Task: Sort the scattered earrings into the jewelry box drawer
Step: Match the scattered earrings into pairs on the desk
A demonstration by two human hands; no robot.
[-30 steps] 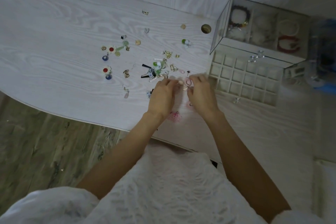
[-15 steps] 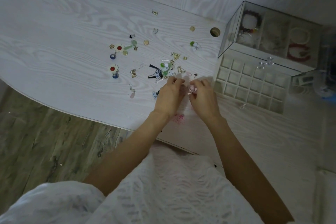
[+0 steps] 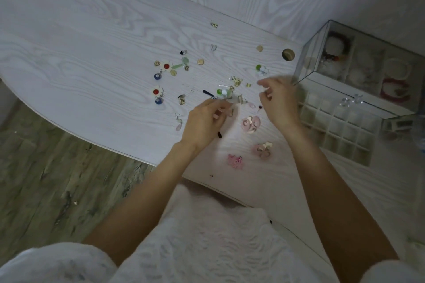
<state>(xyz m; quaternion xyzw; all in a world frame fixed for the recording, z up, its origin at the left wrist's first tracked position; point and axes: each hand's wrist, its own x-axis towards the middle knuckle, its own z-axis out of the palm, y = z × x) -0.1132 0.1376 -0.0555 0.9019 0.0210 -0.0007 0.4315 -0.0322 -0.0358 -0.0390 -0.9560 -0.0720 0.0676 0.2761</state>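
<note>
**A:** Head view. Where lies the drawer (image 3: 338,128) from the hands?

**B:** To the right of the right hand (image 3: 279,103), just beside it, pulled out under the glass jewelry box (image 3: 358,69). Long side running away to the lower right. Compartments apparently bare, so sorting judged hardly begun.

**A:** And the earrings (image 3: 227,94)?

**B:** Scattered on the white table (image 3: 80,53), mostly in front of the left hand (image 3: 204,122) and further left. Two pale pink earrings (image 3: 250,124) lying between the hands, a bright pink one (image 3: 235,161) nearer the table edge.

**A:** Nearer hand for the drawer?

**B:** Clearly the right. For the pile, the left.

**A:** Pose of the hands?

**B:** Left: palm down, fingers curled toward the pile, maybe pinching something small and pink at the tips; too blurred, cannot tell. Right: raised a little, fingers loosely bent and apart, thumb forward, blurred; nothing seen inside, yet not certain.

**A:** Next move?

**B:** Probably a short carry rightward into a compartment.
</note>
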